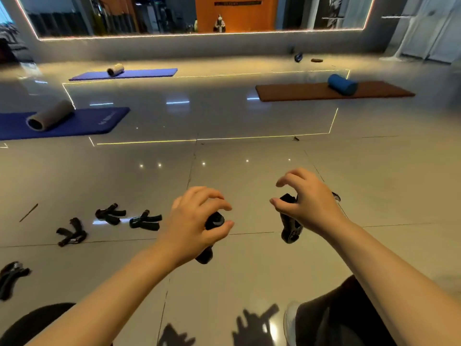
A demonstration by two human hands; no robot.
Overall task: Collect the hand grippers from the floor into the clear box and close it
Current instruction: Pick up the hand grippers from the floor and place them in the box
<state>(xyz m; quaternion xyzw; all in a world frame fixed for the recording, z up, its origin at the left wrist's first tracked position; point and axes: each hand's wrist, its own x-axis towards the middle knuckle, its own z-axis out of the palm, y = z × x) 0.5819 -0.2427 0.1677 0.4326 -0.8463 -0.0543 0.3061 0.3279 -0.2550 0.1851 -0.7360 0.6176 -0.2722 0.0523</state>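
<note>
hidden: clear box not showing anywhere in view; gripper in left hand mostly covered by fingers, only handle ends sticking out; far-left gripper [11, 278] being cut off by frame edge and blurred
left hand [197, 221]: curling round a black hand gripper [212, 228], held above the floor
right hand [306, 201]: fingers bent and spread; second black gripper [289, 223] hanging under it, hold looking loose, exact contact hard to make out
floor grippers: three lying left of the hands, one nearer [71, 232], two just beyond it [109, 213] [146, 220], all apart from each other
surface: glossy grey tile floor [249, 116], reflecting ceiling lights and light strips
room: blue mat [62, 123] with grey roller [50, 116] far left; second blue mat [124, 73] farther back; brown mat [311, 92] with blue roller [341, 84] far right; mirror wall [174, 16] at back
near edge: dark-clothed knees and a white shoe [290, 323] showing, partly cut off
</note>
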